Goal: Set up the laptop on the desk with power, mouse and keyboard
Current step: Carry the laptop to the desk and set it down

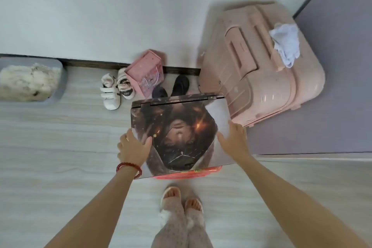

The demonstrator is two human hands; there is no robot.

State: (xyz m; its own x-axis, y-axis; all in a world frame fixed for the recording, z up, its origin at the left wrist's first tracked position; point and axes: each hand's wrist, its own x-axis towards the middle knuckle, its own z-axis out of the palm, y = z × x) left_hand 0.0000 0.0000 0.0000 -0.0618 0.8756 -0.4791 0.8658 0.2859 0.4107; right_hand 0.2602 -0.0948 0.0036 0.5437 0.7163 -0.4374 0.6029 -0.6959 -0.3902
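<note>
Head view looks straight down at the floor (60, 147) of pale wood planks. At the middle, a closed laptop (181, 133) with a printed picture on its lid is held level above the floor, between both hands. The left hand (133, 147) has its grip clenched on the left edge of the laptop, thumb on the lid, and a red bead bracelet (128, 167) is on that wrist. The right hand (234, 137) grasps the right edge in the same way. Something red (187, 174) shows just under the near edge of the laptop; I cannot tell what it is. Far right, a pink suitcase (261, 74) lies with a white cloth (285, 44) on top. Beside the far wall stand white child shoes (112, 90), a pink box (146, 74) and black shoes (179, 86). Near, two feet in slippers (181, 197) stand on the floor.
</note>
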